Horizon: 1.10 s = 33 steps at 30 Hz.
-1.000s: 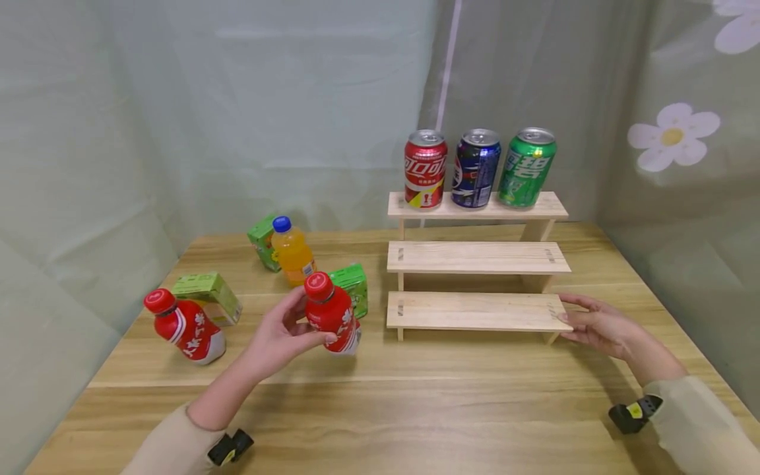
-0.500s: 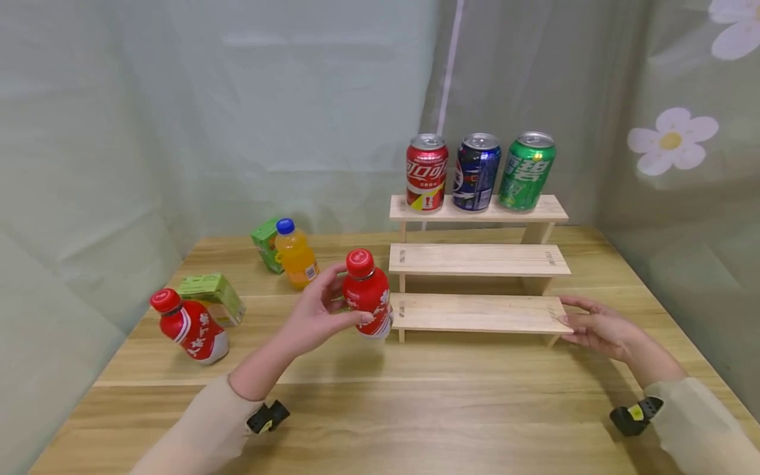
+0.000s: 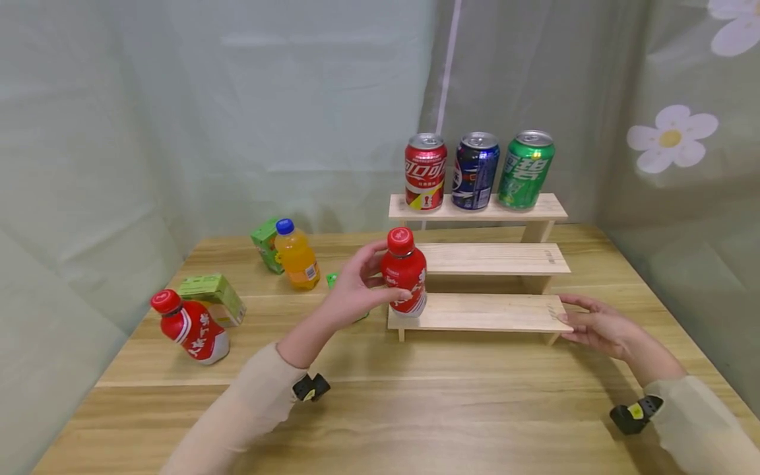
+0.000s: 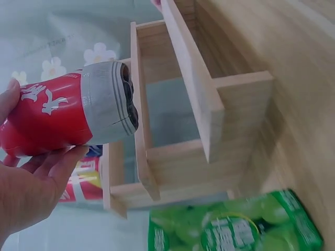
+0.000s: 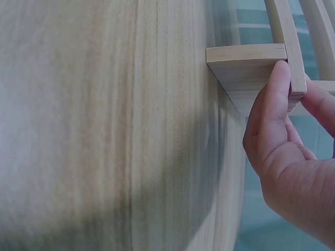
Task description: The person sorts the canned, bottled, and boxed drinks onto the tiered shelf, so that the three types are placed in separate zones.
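Observation:
My left hand (image 3: 361, 284) grips a red bottle (image 3: 406, 270) with a red cap and a white lower band. In the head view it overlaps the left end of the lowest step of a wooden three-step shelf (image 3: 481, 311). The left wrist view shows the bottle's base (image 4: 125, 97) off the boards, with fingers (image 4: 52, 172) curled round its side. My right hand (image 3: 602, 328) pinches the right end of the lowest board, thumb and fingers on opposite faces in the right wrist view, by the support leg (image 5: 246, 57).
Red (image 3: 425, 173), blue (image 3: 475, 171) and green (image 3: 526, 170) cans line the top step. Left on the table stand another red bottle (image 3: 192, 330), an orange drink bottle (image 3: 297, 257) and green cartons (image 3: 216, 297). One green carton (image 4: 230, 225) lies close to the shelf's left side.
My left hand has carried the red bottle rightward and up from the table's left side to the shelf's left end. The right hand has stayed at the board.

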Available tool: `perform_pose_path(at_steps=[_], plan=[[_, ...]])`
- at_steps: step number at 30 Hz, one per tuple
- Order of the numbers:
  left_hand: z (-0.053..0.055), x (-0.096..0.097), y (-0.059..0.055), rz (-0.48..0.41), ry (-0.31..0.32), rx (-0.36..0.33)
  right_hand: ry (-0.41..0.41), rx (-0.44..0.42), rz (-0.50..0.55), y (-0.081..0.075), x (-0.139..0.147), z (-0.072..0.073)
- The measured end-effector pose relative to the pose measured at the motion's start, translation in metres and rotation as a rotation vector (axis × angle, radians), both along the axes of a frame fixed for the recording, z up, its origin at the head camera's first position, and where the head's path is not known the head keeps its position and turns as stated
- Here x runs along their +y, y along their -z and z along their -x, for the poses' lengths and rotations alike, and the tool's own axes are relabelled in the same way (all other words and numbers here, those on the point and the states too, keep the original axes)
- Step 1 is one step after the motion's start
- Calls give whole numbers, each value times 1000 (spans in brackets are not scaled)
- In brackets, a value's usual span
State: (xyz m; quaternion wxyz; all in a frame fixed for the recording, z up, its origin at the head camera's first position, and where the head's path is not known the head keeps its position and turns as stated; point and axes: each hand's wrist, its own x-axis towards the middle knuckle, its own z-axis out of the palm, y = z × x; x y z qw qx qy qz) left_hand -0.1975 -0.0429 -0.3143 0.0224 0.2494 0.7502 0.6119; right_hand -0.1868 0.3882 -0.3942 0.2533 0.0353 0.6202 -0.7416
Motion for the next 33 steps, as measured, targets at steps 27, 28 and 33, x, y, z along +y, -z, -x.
perform_pose_path(at_steps=[27,28,33], plan=[[49,94,-19,-46,14,-26,1,-2,-18,2,0,1],[50,96,-18,-57,10,-27,2,-5,-13,2,0,1],[57,106,-16,-88,15,-9,-4,-5,14,1,0,1]])
